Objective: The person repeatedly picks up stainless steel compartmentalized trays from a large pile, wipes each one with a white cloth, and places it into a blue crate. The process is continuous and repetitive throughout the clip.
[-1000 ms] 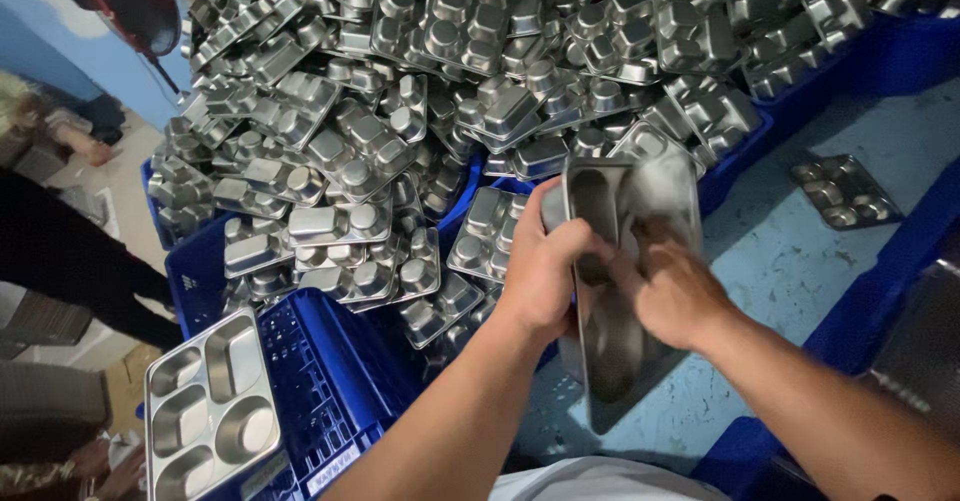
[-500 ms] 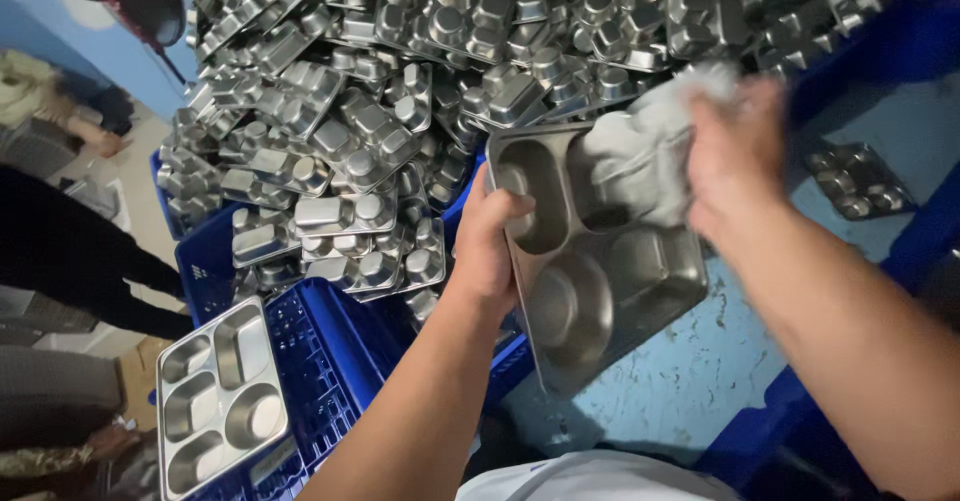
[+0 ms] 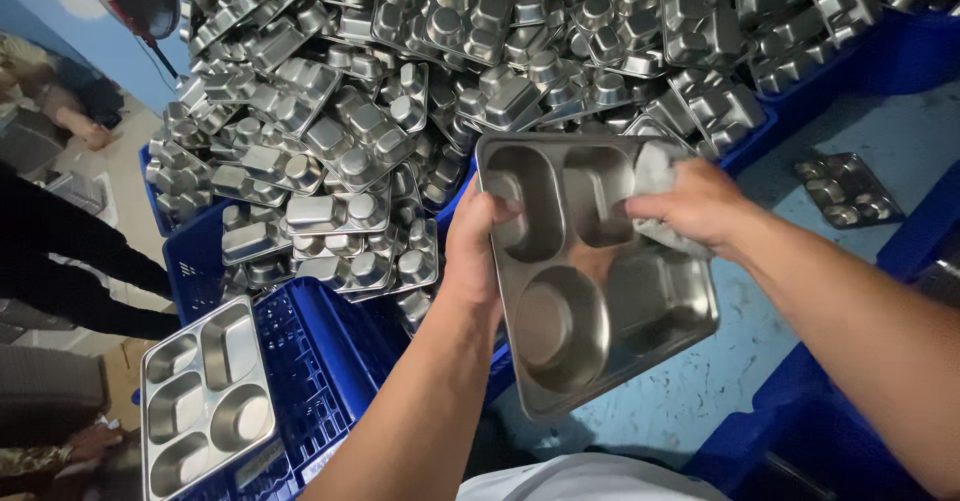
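Head view shows the left hand [image 3: 478, 251] gripping the left edge of a shiny steel four-compartment meal tray [image 3: 590, 271], thumb curled over the rim into the upper left compartment, fingers clamped on the tray from behind. That tray is held in the air, tilted toward the camera, above the pale blue floor [image 3: 700, 391] and just in front of a big heap of upturned steel compartment trays [image 3: 450, 71]. The right hand [image 3: 695, 206] presses a crumpled white cloth [image 3: 655, 176] against the tray's upper right compartment, its fingers closed tightly around the cloth. Low on the left, a second steel compartment tray [image 3: 205, 396] lies face up on a blue plastic crate [image 3: 320, 371]. Another steel tray [image 3: 845, 189] lies upside down on the floor at the right, well apart from the hands. At the far left edge, another person's dark sleeve [image 3: 60, 251] is visible.
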